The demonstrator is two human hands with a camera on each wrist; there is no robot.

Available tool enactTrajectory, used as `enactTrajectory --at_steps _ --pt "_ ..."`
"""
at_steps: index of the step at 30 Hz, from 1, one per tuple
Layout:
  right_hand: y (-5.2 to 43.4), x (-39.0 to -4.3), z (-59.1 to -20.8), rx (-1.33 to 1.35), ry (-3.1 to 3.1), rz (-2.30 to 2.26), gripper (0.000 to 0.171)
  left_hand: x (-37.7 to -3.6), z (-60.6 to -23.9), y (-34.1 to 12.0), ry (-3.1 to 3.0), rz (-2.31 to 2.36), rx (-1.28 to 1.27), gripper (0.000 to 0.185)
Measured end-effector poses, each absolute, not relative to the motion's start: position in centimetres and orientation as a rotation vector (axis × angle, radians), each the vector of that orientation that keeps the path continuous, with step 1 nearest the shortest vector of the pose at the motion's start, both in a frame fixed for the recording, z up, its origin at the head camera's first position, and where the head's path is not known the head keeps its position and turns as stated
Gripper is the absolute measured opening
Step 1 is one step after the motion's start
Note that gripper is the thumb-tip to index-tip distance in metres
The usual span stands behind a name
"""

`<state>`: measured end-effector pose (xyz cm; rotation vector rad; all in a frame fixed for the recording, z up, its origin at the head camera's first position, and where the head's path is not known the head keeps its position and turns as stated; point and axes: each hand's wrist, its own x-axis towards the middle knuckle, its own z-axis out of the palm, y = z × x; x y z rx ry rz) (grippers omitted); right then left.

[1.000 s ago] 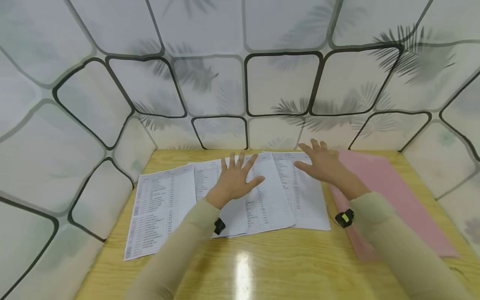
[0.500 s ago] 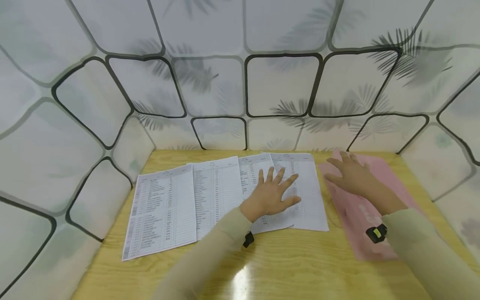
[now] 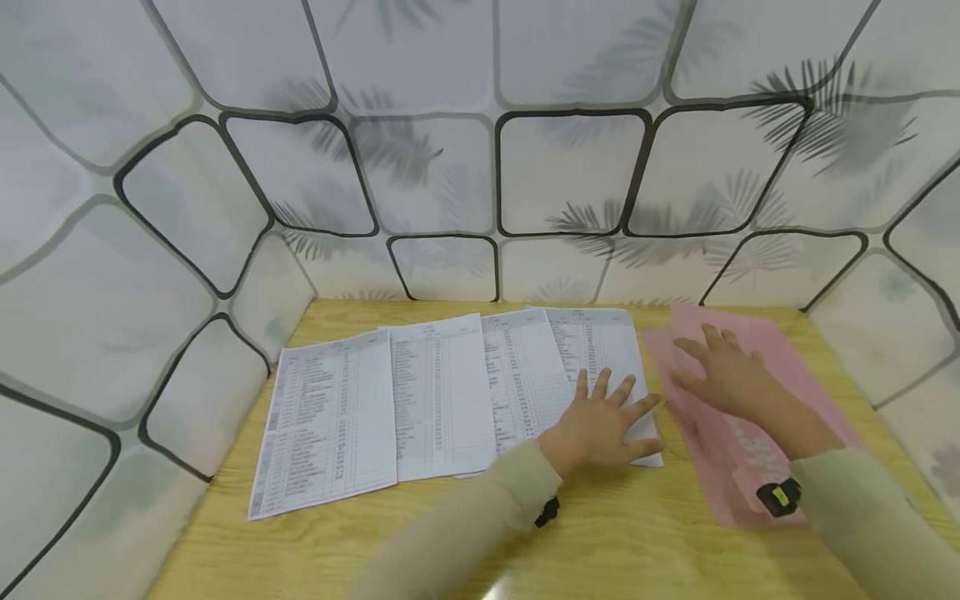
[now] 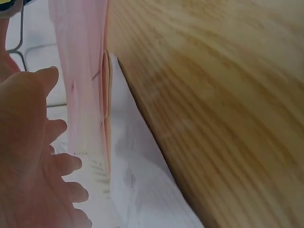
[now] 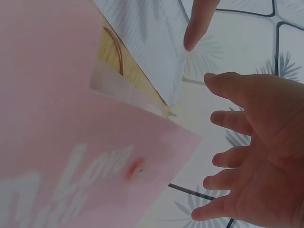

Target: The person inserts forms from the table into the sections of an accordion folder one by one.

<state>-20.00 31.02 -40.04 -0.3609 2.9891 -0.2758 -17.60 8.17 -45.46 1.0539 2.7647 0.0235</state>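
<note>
Printed sheets lie fanned on the worktop. Left hand, fingers spread, presses the rightmost sheet. Right hand, spread, hovers over the pink folder.

sheet print: too small to read | pink folder: partly hidden by right hand

Wooden table bearing printed sheets and pink folder

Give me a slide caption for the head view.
Left hand flat on the sheets, right hand over the pink folder.
</note>
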Motion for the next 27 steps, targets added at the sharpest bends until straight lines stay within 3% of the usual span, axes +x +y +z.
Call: enactTrajectory --at_steps 27 --pt "32.3 -18.6 -41.5 -0.384 2.978 -0.3 0.063 -16.2 -47.6 11.9 2.697 -0.031 1.081 0.067"
